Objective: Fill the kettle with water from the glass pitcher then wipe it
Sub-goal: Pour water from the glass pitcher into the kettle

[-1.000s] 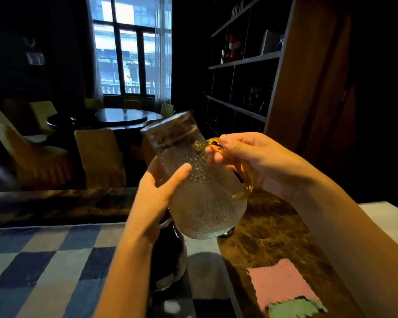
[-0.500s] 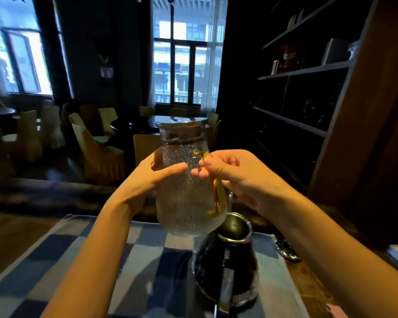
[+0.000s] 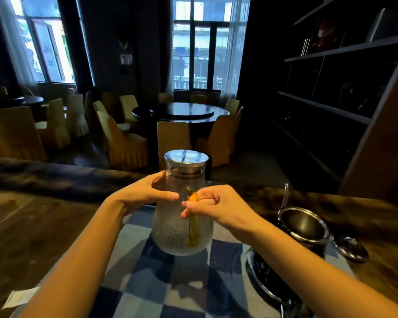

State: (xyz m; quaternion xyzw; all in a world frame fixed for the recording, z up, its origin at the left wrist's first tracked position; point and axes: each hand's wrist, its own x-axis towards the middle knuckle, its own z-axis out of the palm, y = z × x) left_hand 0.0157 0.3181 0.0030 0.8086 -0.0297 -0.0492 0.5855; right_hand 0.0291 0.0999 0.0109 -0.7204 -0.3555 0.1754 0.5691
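A textured glass pitcher (image 3: 175, 228) with a metal lid and an amber handle stands upright on the blue checked mat (image 3: 161, 283) in the middle. My left hand (image 3: 147, 193) wraps around its neck from the left. My right hand (image 3: 207, 205) grips the top of the amber handle. The dark kettle (image 3: 306, 228) with a shiny metal rim sits open to the right of the pitcher, behind my right forearm. Its round lid (image 3: 352, 249) lies on the table just right of it.
The mat lies on a dark marble-patterned table (image 3: 32, 230). A dark shelf unit (image 3: 331, 88) stands at the right. Beyond the table are round dining tables (image 3: 182, 111) and several covered chairs.
The pitcher went from tilted and raised over the kettle to upright and lower, standing on the mat left of the kettle. Both hands stayed on it. The camera swung left.
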